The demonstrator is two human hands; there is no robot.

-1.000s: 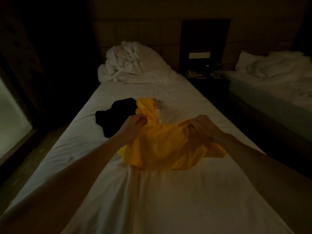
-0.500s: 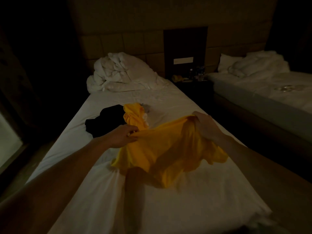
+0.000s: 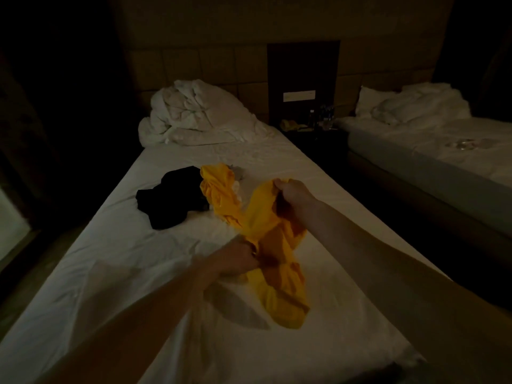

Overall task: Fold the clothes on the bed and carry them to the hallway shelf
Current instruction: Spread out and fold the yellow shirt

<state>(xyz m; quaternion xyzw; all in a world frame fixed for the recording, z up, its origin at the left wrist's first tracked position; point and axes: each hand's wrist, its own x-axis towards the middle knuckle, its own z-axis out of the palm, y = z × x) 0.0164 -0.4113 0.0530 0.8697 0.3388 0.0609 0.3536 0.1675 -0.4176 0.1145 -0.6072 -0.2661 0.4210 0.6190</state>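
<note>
Yellow garment (image 3: pixel 263 231) now hangs as a twisted strip between my hands, over the bed (image 3: pixel 110 273).

Half a second ago it was spread wide; now my left hand (image 3: pixel 235 260) has pulled its edge down and nearer to me, and my right hand (image 3: pixel 293 194) grips the far end higher. Both fists are closed on the cloth. Its long axis runs from near-left to far-right. I judge the folding has not really started; the black garment (image 3: pixel 169 200) waits beside it.

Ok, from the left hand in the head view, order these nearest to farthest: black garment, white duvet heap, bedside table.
From the left hand:
1. black garment, up-left on the sheet.
2. white duvet heap, at the bed's head.
3. bedside table, up-right between the beds.
</note>
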